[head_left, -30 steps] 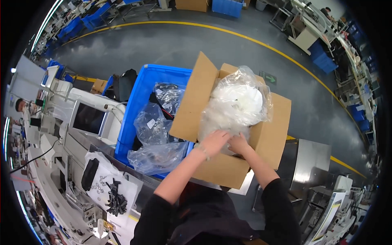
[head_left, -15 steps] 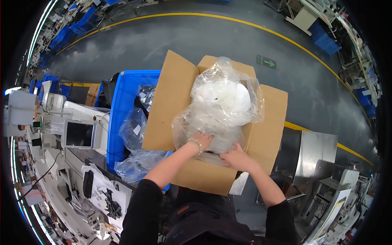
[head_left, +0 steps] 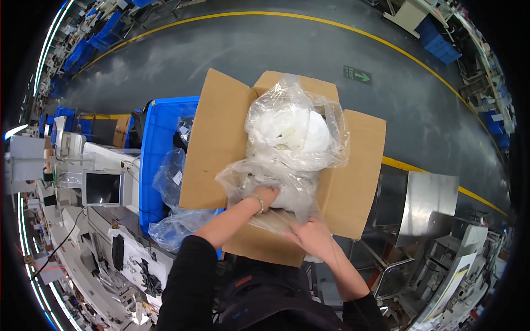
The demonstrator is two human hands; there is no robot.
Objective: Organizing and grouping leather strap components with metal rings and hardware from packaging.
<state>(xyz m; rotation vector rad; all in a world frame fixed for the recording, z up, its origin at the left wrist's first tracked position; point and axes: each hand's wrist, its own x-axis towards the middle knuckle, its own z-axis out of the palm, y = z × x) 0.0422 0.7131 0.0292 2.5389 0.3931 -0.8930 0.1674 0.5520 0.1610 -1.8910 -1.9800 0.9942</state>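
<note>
In front of me stands an open cardboard box point(head_left: 216, 138) with its flaps folded outward. A large clear plastic bag point(head_left: 265, 168) fills it, with white rounded things point(head_left: 318, 134) bundled at its far end; their kind is blurred by the plastic. My left hand point(head_left: 267, 196), a beaded bracelet on its wrist, reaches into the near part of the bag, and its fingertips are hidden there. At the bag's near edge, above the front flap, my right hand point(head_left: 312, 236) is closed on the plastic.
Left of the box is a blue bin point(head_left: 157, 143) with crumpled clear bags point(head_left: 179, 227). Machines with a small dark screen point(head_left: 103, 188) stand further left. A metal sheet-like surface point(head_left: 432, 201) lies to the right. A yellow line point(head_left: 309, 18) curves across the grey floor.
My right hand has come toward me, drawing the bag's near edge out over the front flap. My left hand has gone deeper into the bag. The whole view has shifted slightly.
</note>
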